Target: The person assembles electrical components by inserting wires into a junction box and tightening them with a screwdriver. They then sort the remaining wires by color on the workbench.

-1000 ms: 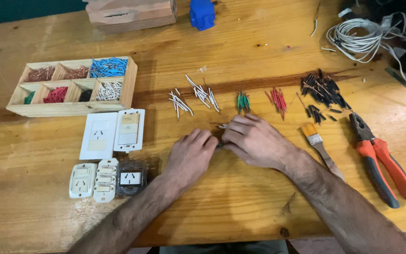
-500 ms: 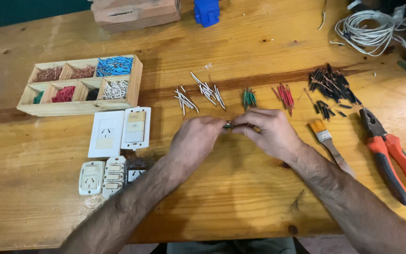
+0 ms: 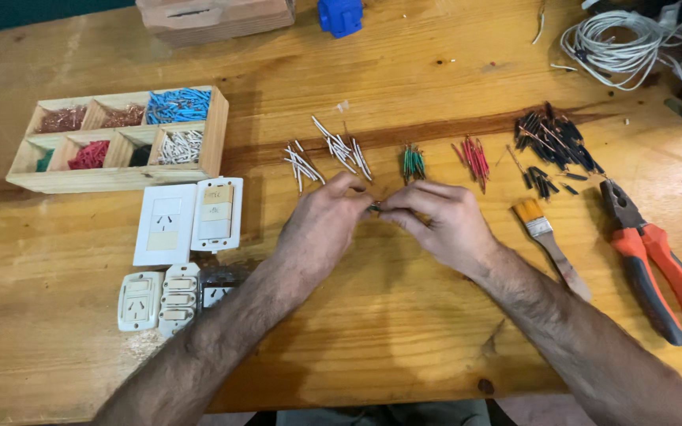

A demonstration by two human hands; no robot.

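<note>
My left hand (image 3: 327,223) and my right hand (image 3: 440,223) meet at the middle of the wooden table (image 3: 404,339), fingertips pinched together on a small dark piece (image 3: 376,207) held just above the wood. Most of that piece is hidden by my fingers. Just beyond my hands lie small piles of cut wire bits: white ones (image 3: 333,154), green ones (image 3: 414,162), red ones (image 3: 475,160) and black ones (image 3: 556,142).
A wooden compartment box (image 3: 120,138) with sorted coloured wire bits sits at the left. White wall plates (image 3: 189,221) and socket modules (image 3: 169,296) lie below it. A small brush (image 3: 548,241) and orange-handled pliers (image 3: 655,260) lie at the right, a white cable coil (image 3: 625,43) far right.
My hands have lifted slightly off the table and come together fingertip to fingertip on the small piece. The view has shifted a little; the other objects lie as before.
</note>
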